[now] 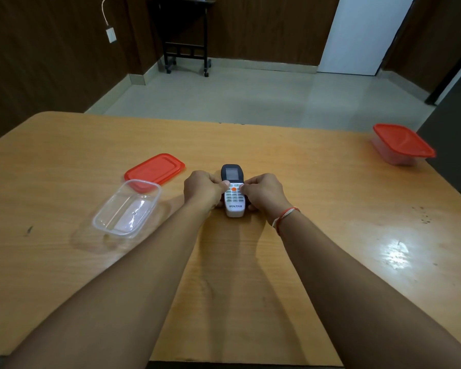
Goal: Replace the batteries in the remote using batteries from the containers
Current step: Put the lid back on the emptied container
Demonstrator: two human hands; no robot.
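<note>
The remote (234, 193) was white with a black far end and an orange button. Both lids, left (155, 170) and far right (402, 141), were red. The table (317, 182) showed tan woodgrain.

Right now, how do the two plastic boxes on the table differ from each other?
The near box is open, and its red lid lies flat behind it; the far box has a red lid closed on top. The near box sits left of the remote held by the left hand and right hand; the far box stands at the table's far right corner. The near box looks empty; the far box's contents cannot be seen. Both are clear.
</note>
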